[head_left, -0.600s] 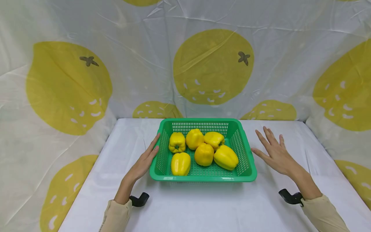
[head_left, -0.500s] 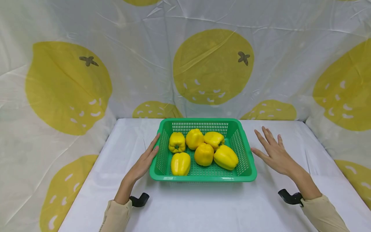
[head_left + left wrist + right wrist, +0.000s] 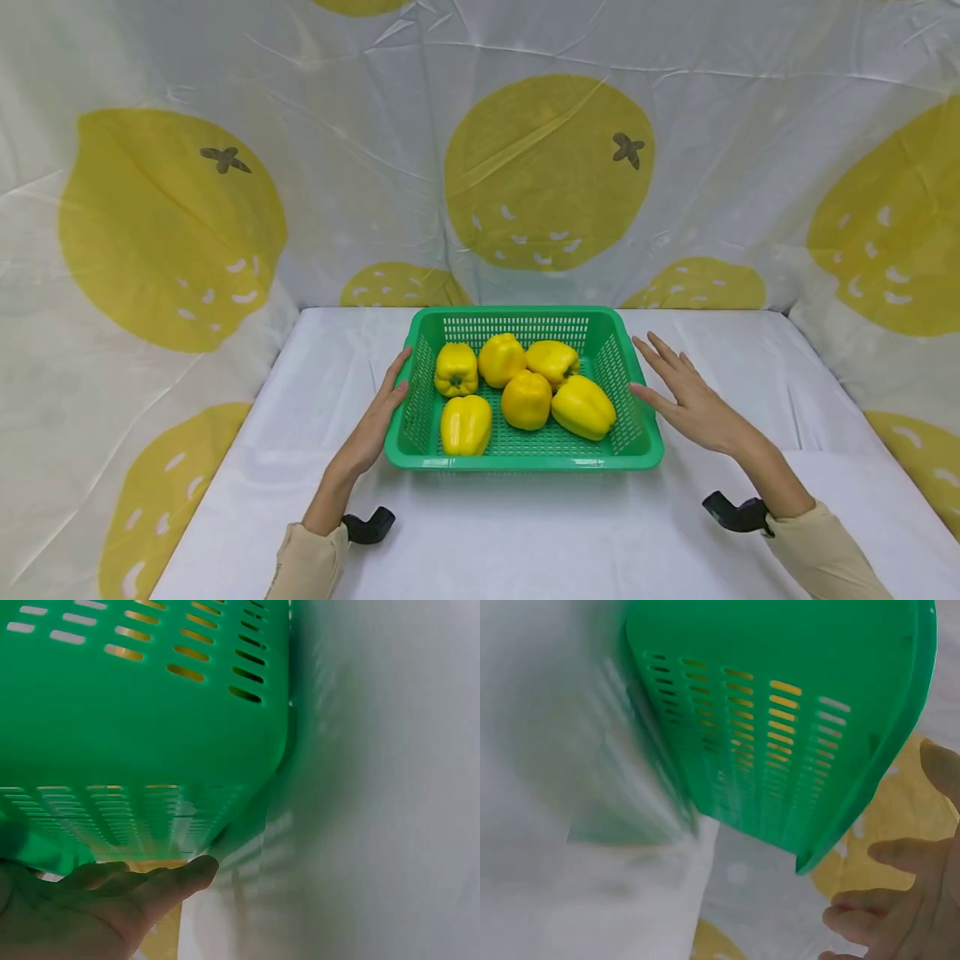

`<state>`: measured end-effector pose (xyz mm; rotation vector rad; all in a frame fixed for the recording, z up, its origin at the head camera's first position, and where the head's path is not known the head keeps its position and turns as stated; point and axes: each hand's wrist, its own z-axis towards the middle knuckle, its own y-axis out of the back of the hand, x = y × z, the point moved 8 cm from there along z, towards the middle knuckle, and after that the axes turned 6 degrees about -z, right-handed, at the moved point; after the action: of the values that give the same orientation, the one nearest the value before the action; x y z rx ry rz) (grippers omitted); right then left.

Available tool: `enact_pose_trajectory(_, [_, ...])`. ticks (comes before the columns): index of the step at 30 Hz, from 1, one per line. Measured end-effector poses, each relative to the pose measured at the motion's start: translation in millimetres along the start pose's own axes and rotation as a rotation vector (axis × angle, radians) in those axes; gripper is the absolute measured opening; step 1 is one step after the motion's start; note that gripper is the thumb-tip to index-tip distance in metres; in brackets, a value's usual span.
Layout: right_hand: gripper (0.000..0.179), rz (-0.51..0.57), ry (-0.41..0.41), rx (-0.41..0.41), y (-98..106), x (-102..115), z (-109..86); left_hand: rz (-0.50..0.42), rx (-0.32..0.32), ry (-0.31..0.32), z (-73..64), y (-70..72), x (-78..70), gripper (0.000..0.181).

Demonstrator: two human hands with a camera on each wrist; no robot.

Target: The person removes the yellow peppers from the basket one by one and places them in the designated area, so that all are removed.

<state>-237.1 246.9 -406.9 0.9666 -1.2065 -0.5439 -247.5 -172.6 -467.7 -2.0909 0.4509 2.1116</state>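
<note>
A green plastic basket (image 3: 525, 463) with slotted walls stands on the white cloth. Several yellow bell peppers lie inside, among them a front-left pepper (image 3: 467, 425), a middle pepper (image 3: 527, 400) and a right-hand pepper (image 3: 583, 407). My left hand (image 3: 373, 425) lies along the basket's left side, its extended fingers at the rim. From the left wrist view, that hand (image 3: 112, 907) sits beside the slotted wall with fingers stretched out. My right hand (image 3: 697, 408) is spread at the right rim, thumb and fingertips overlapping the edge; in the right wrist view its fingers (image 3: 900, 855) are apart from the wall.
White cloth (image 3: 525, 533) covers the table. Behind it hangs a curtain (image 3: 360, 167) printed with large yellow lemons, which also runs along both sides. Each wrist carries a black curved mount, such as the left mount (image 3: 369, 527).
My right hand has moved left, from a little off the basket to its right rim. The left hand has shifted only slightly at the left rim; basket and peppers stay in place.
</note>
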Motion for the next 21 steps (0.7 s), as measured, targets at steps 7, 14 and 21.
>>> enact_pose_trajectory(7, [0.075, 0.046, 0.025, -0.033, -7.3, 18.3, 2.3, -0.046, -0.004, -0.006, 0.8, -1.9, 3.5, 0.054])
enact_pose_trajectory(14, [0.073, 0.052, 0.076, -0.103, -11.3, 36.8, 7.7, -0.058, -0.007, -0.007, 1.9, -3.0, 4.5, 0.054])
enact_pose_trajectory(21, [0.071, 0.048, 0.132, -0.112, -20.2, 50.1, 14.8, -0.063, -0.012, -0.011, 1.2, -1.9, 4.4, 0.054])
